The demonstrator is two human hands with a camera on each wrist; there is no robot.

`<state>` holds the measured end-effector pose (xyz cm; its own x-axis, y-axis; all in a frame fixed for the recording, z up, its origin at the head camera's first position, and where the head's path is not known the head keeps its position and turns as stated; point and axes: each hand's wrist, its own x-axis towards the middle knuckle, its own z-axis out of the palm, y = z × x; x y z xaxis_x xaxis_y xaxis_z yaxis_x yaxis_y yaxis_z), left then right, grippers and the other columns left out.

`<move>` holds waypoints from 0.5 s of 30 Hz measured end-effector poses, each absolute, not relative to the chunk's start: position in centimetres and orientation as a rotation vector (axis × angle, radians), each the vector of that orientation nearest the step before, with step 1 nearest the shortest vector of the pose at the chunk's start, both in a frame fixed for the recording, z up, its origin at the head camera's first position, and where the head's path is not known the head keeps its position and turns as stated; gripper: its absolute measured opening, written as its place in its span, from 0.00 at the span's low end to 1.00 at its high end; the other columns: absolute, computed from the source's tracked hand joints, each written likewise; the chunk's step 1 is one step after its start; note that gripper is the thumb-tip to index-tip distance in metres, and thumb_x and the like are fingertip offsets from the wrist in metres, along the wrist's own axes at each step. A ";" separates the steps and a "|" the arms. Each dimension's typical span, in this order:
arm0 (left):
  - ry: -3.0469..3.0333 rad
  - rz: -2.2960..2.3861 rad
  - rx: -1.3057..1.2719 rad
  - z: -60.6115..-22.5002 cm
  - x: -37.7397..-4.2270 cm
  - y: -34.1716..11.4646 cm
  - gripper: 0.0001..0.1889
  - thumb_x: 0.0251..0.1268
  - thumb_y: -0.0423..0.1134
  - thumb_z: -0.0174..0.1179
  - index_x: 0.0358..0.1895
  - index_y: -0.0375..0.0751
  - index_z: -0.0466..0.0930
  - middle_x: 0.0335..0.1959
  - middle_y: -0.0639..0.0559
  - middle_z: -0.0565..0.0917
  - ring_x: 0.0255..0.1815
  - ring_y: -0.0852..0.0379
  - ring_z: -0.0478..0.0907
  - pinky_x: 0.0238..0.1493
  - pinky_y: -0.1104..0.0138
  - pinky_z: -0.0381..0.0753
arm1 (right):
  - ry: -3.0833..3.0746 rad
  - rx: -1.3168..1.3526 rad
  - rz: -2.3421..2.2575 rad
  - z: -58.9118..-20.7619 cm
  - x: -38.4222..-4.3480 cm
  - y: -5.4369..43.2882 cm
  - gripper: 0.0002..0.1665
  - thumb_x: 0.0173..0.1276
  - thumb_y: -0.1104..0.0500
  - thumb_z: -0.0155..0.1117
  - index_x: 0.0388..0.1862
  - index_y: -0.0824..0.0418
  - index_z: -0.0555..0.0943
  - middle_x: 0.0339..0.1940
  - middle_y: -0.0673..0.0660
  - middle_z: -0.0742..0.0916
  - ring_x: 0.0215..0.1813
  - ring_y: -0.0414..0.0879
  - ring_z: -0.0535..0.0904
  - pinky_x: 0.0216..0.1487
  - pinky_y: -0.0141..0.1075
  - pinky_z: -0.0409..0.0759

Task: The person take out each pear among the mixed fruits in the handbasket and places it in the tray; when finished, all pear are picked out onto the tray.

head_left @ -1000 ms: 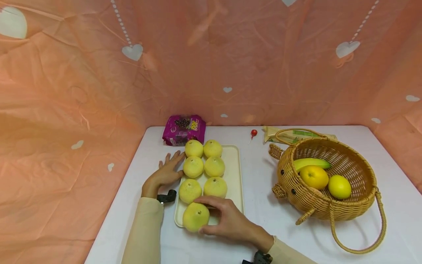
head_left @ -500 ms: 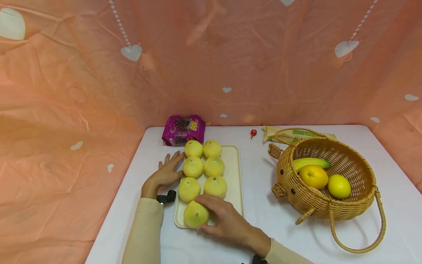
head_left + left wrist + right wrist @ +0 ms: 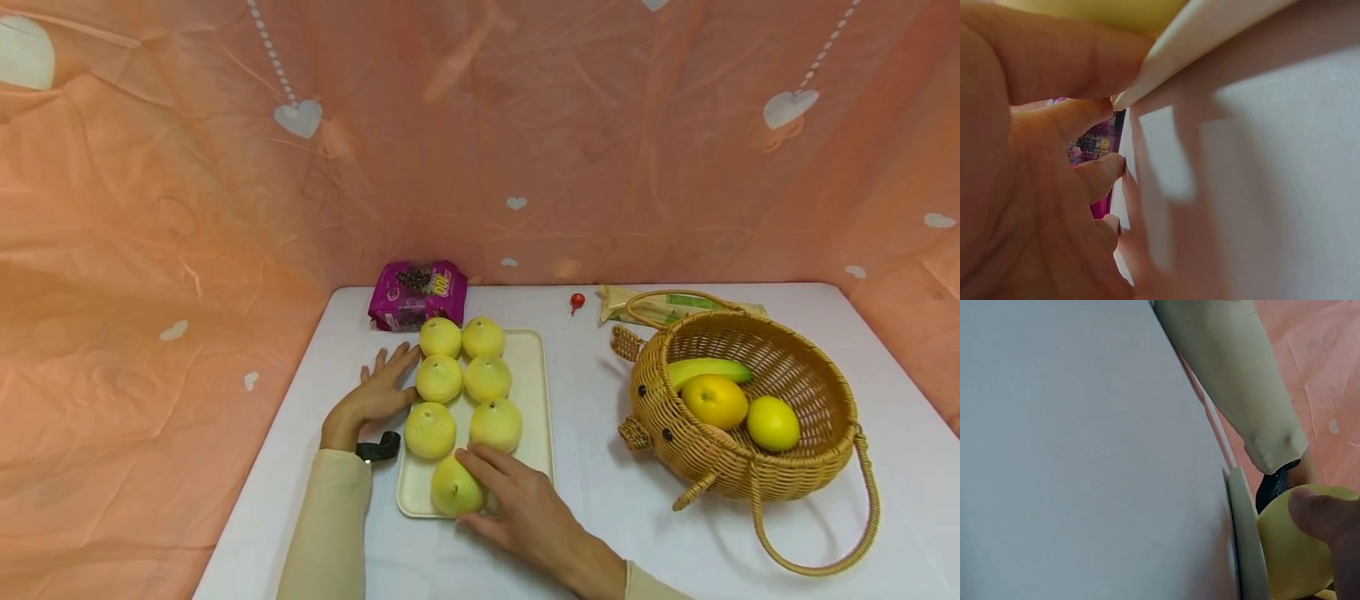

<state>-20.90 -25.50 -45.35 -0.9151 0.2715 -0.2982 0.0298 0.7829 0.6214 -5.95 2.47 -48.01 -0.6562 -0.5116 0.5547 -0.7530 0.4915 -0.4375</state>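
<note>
A cream tray (image 3: 531, 375) carries two columns of round yellow pears (image 3: 488, 379). At its near end, my right hand (image 3: 528, 508) holds the nearest pear (image 3: 454, 487) between thumb and fingers. The right wrist view has the thumb on that pear (image 3: 1294, 550), beside the tray's rim (image 3: 1249, 537). My left hand (image 3: 378, 392) lies along the tray's left side with fingers spread. Seen from the left wrist, its thumb touches the tray's rim (image 3: 1191, 40) and the other fingers reach toward the tabletop.
A purple packet (image 3: 417, 296) stands behind the tray. Right of it lie a red lollipop (image 3: 577, 301) and a long pale packet (image 3: 667, 308). A wicker pig basket (image 3: 825, 417) at right holds a banana (image 3: 708, 372), an orange (image 3: 714, 402) and a yellow lemon-like fruit (image 3: 772, 423).
The right hand has brought the nearest pear onto the tray's near end and shifted it slightly right. The pear behind it has moved a little right. The left hand stays put.
</note>
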 end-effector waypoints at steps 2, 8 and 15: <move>2.598 0.899 0.227 -45.3 -20.9 -25.5 0.44 0.76 0.39 0.55 0.92 0.47 0.47 0.93 0.38 0.39 0.91 0.30 0.20 0.84 0.31 0.15 | -2.389 1.048 0.932 -47.9 -5.9 2.6 0.47 0.57 0.48 0.90 0.73 0.62 0.81 0.68 0.60 0.87 0.67 0.52 0.88 0.67 0.43 0.88; 2.592 0.899 0.230 -45.3 -20.9 -25.5 0.44 0.76 0.39 0.54 0.92 0.46 0.47 0.93 0.38 0.38 0.91 0.30 0.20 0.84 0.31 0.15 | -2.290 1.027 0.941 -47.5 -5.6 3.5 0.41 0.53 0.56 0.91 0.66 0.60 0.85 0.63 0.57 0.88 0.63 0.49 0.88 0.64 0.39 0.89; 2.595 0.895 0.237 -45.4 -21.0 -25.6 0.44 0.76 0.39 0.54 0.92 0.46 0.46 0.93 0.37 0.38 0.91 0.30 0.20 0.83 0.30 0.15 | -2.147 0.912 1.042 -47.6 -5.7 4.7 0.30 0.55 0.63 0.86 0.58 0.60 0.88 0.58 0.56 0.89 0.58 0.50 0.87 0.65 0.31 0.84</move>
